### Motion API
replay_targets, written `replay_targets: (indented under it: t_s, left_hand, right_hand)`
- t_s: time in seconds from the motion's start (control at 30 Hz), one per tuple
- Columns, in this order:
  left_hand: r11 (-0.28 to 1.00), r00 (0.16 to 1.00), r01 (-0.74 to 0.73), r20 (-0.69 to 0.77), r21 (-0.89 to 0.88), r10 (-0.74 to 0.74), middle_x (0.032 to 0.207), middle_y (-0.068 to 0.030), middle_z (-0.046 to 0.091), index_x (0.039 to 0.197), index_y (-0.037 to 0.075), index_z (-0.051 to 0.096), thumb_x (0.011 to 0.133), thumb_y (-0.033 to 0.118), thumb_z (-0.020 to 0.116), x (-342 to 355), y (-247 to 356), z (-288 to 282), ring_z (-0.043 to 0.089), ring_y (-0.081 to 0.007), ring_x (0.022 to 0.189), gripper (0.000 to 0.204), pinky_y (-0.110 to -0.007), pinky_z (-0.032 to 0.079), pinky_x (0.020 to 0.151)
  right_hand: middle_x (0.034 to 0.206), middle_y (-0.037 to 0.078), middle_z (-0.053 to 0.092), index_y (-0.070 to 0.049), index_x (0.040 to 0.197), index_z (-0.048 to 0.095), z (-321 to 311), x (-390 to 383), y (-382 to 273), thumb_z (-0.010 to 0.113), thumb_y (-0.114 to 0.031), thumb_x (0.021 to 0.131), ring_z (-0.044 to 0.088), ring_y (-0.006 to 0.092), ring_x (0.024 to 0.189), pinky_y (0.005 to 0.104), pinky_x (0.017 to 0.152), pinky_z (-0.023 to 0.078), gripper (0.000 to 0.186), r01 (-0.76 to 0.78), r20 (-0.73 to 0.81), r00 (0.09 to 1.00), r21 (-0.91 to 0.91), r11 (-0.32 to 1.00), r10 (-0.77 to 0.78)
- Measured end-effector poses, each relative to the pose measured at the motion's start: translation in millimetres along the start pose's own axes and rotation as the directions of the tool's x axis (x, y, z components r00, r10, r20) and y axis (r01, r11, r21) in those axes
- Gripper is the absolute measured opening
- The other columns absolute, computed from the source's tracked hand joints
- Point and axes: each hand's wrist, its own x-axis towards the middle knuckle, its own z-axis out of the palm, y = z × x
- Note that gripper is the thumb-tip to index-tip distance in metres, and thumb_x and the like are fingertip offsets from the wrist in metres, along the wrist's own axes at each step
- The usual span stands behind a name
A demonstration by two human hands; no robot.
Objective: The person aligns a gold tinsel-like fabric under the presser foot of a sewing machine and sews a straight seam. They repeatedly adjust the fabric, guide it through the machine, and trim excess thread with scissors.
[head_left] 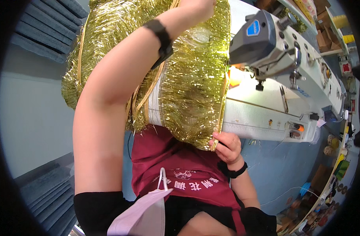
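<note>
A wide piece of gold tinsel fringe (192,94) with a braided edge lies over the white sewing table and hangs past its near edge. My right hand (229,147) is closed on the near end of its right-hand edge, pinching it between thumb and fingers. My left arm reaches across the fringe, and my left hand (199,7) is at its far end, cut off by the top of the picture, so its fingers are hidden. Just right of the fringe stands the sewing machine head (254,35), its lit needle area beside the edge.
Thread snips (284,99) lie on the machine bed, and a ruler strip (251,128) runs along its near side. A small tray (297,129) holds small tools, one with an orange end. More gold fringe (109,31) is heaped at left. Cluttered shelves (333,35) stand at right.
</note>
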Motion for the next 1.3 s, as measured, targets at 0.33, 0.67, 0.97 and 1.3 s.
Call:
replay_targets:
  t_s: [0.33, 0.67, 0.97, 1.3]
  left_hand:
    - [0.785, 0.769, -0.619, 0.194, -0.010, 0.609, 0.153, -0.0137, 0.052, 0.138, 0.009, 0.063, 0.085, 0.009, 0.062, -242, 114, -32, 0.048, -0.0295, 0.145, 0.053, -0.047, 0.039, 0.118]
    - [0.812, 0.855, -0.508, -0.287, -0.289, 0.432, 0.140, -0.0141, 0.066, 0.128, 0.005, 0.067, 0.091, 0.013, 0.069, -328, 126, 23, 0.063, -0.0282, 0.131, 0.038, -0.043, 0.046, 0.112]
    - [0.763, 0.831, -0.551, -0.304, -0.338, 0.465, 0.143, -0.0200, 0.063, 0.129, 0.009, 0.070, 0.091, 0.024, 0.071, -369, 150, 44, 0.062, -0.0334, 0.132, 0.041, -0.046, 0.045, 0.113]
    - [0.758, 0.819, -0.570, -0.285, -0.315, 0.498, 0.142, -0.0199, 0.063, 0.129, 0.013, 0.072, 0.093, 0.035, 0.070, -362, 145, 47, 0.065, -0.0332, 0.128, 0.042, -0.045, 0.049, 0.108]
  right_hand:
    - [0.125, 0.010, 0.071, -0.009, 0.094, 0.068, -1, 3, -2, 0.081, -0.009, 0.081, 0.071, 0.0284, 0.109, 0.0371, 0.085, 0.055, 0.018, 0.069, -0.063, 0.996, -0.012, 0.998, -0.070]
    - [0.126, 0.013, 0.071, -0.008, 0.098, 0.074, 2, -9, 5, 0.073, -0.014, 0.085, 0.069, 0.0282, 0.115, 0.0394, 0.086, 0.056, 0.014, 0.102, -0.145, 0.983, -0.082, 0.991, -0.113]
    - [0.111, 0.009, 0.073, -0.002, 0.096, 0.071, 3, -18, 14, 0.065, -0.016, 0.086, 0.070, 0.0278, 0.111, 0.0406, 0.087, 0.056, 0.018, 0.108, -0.072, 0.991, -0.116, 0.987, -0.117]
    - [0.113, 0.010, 0.072, -0.003, 0.102, 0.070, 9, -21, 18, 0.064, -0.018, 0.089, 0.070, 0.0263, 0.109, 0.0401, 0.087, 0.055, 0.020, 0.080, -0.077, 0.993, -0.151, 0.985, -0.093]
